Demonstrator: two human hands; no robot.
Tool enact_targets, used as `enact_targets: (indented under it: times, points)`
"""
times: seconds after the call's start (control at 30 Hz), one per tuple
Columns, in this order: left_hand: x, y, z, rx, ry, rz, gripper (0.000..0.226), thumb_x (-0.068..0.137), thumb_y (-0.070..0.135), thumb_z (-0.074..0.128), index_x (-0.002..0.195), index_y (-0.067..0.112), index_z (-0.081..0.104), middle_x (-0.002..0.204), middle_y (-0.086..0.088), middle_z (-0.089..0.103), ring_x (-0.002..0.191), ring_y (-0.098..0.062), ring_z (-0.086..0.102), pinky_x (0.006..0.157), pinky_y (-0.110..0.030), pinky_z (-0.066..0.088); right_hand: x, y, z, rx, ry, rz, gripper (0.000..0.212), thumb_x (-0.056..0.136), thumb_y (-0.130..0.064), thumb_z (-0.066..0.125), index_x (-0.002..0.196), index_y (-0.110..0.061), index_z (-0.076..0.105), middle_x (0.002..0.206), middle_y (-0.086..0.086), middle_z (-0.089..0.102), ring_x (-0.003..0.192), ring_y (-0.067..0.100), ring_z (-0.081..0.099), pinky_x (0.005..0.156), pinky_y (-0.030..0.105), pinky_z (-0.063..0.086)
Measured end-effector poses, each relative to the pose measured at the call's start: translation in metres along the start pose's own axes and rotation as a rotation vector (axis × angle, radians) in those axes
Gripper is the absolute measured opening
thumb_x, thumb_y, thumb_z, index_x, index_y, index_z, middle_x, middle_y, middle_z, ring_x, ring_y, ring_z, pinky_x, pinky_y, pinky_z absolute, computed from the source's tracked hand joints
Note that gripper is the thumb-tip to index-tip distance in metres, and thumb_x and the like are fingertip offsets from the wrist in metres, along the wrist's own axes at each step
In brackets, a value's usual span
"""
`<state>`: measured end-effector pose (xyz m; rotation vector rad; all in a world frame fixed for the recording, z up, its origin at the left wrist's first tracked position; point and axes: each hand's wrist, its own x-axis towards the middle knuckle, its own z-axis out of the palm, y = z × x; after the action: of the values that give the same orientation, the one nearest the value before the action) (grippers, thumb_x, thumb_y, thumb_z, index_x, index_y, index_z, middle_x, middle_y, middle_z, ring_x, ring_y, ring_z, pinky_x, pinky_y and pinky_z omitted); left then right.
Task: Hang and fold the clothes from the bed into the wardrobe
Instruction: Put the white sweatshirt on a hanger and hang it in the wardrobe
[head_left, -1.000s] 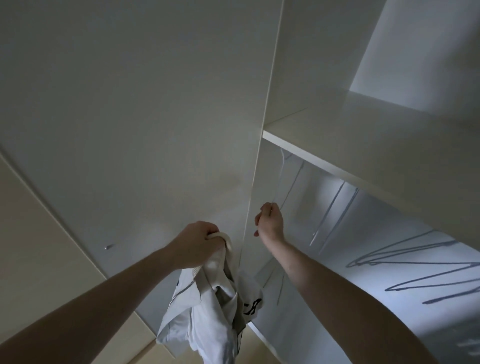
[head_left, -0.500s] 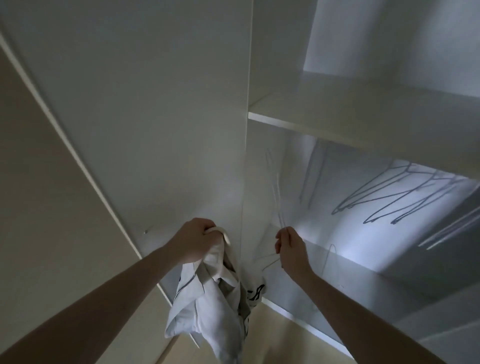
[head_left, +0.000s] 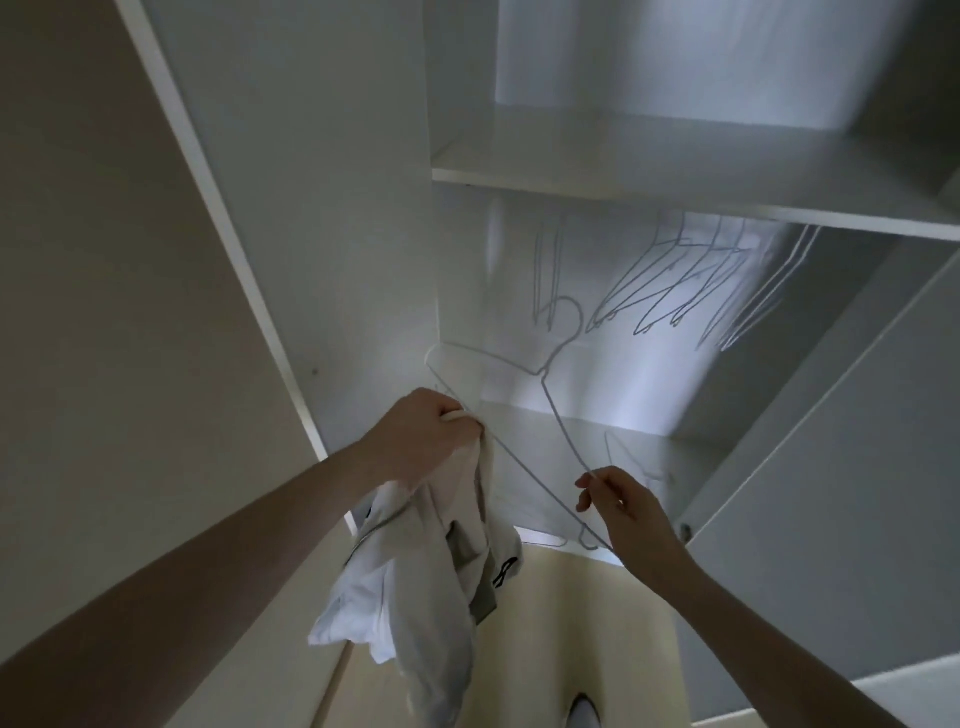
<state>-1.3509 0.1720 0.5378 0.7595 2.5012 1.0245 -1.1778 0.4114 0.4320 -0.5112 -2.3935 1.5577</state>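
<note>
A beige wall fills the left side of the view, and beside it stands an open white wardrobe door with a small knob on its inner face. A white shelf crosses the upper part of the furniture, and the inside below it is lit by a pale bluish light on the back panel. The floor at the bottom is of a light yellowish colour, and another white door stands open at the right.
</note>
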Motion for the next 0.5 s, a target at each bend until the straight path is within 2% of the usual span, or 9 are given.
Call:
enact_targets:
  times: [0.03,0.07,0.13,0.2,0.27,0.37,0.43,0.5]
  points:
    - [-0.006,0.009,0.002,-0.007,-0.028,0.022,0.038,0.092,0.033,0.065,0.065,0.009,0.056,0.055,0.006,0.043,0.046,-0.006,0.039,0.045,-0.016,0.030,-0.010,-0.004,0.002,-0.005,-0.016,0.017,0.007,0.100,-0.036,0.062,0.096,-0.038,0.067,0.097,-0.013,0.075,0.047,-0.001,0.047,0.048,0.010,0.036]
    - [-0.011,0.018,0.004,-0.015,-0.058,0.043,0.040,0.093,0.035,0.065,0.068,0.004,0.058,0.058,0.003,0.045,0.049,-0.008,0.042,0.048,-0.018,0.032,-0.020,-0.008,0.005,-0.008,-0.046,0.028,0.009,0.093,-0.045,0.069,0.099,-0.040,0.066,0.108,-0.020,0.073,0.048,-0.002,0.050,0.049,0.009,0.037]
    - [-0.020,0.035,0.007,-0.020,-0.117,0.094,0.042,0.094,0.039,0.065,0.071,0.004,0.063,0.060,0.001,0.048,0.052,-0.010,0.044,0.051,-0.019,0.035,-0.032,-0.015,0.014,-0.042,-0.114,0.019,0.041,0.076,-0.059,0.080,0.109,-0.046,0.062,0.123,-0.035,0.062,0.056,-0.010,0.055,0.054,0.007,0.043]
    - [-0.032,0.055,0.010,-0.032,-0.171,0.152,0.041,0.095,0.041,0.065,0.063,0.016,0.063,0.056,0.005,0.046,0.050,-0.008,0.043,0.050,-0.018,0.035,-0.043,-0.023,0.021,-0.053,-0.152,0.025,0.058,0.067,-0.059,0.088,0.114,-0.044,0.057,0.126,-0.038,0.058,0.073,-0.017,0.059,0.065,0.005,0.046]
    - [-0.042,0.075,0.012,-0.064,-0.192,0.188,0.041,0.095,0.042,0.066,0.058,0.026,0.063,0.053,0.010,0.046,0.048,-0.005,0.042,0.050,-0.016,0.035,-0.049,-0.027,0.025,-0.042,-0.161,0.051,0.048,0.073,-0.044,0.089,0.108,-0.036,0.057,0.118,-0.028,0.064,0.087,-0.011,0.062,0.073,0.010,0.047]
    - [-0.056,0.094,0.011,-0.094,-0.205,0.242,0.028,0.090,0.040,0.074,0.064,0.029,0.070,0.057,0.013,0.055,0.052,-0.001,0.050,0.053,-0.016,0.040,-0.056,-0.030,0.018,0.032,-0.123,0.049,0.022,0.085,-0.028,0.078,0.091,-0.026,0.058,0.090,-0.012,0.069,0.077,0.003,0.063,0.069,0.017,0.047]
    - [-0.065,0.095,0.003,0.024,-0.218,0.273,0.015,0.078,0.040,0.081,0.075,0.030,0.071,0.069,0.011,0.064,0.061,-0.001,0.058,0.057,-0.018,0.046,-0.059,-0.032,0.003,0.077,-0.060,0.046,0.021,0.084,-0.028,0.076,0.082,-0.023,0.056,0.080,-0.003,0.068,0.070,0.007,0.060,0.065,0.021,0.046]
    - [-0.075,0.085,-0.003,0.243,-0.200,0.282,0.020,0.065,0.031,0.077,0.079,0.036,0.063,0.078,0.015,0.063,0.071,-0.002,0.060,0.062,-0.020,0.047,-0.065,-0.034,-0.023,0.144,0.013,0.053,0.020,0.076,-0.028,0.074,0.076,-0.022,0.054,0.071,-0.004,0.061,0.067,0.009,0.054,0.064,0.029,0.042]
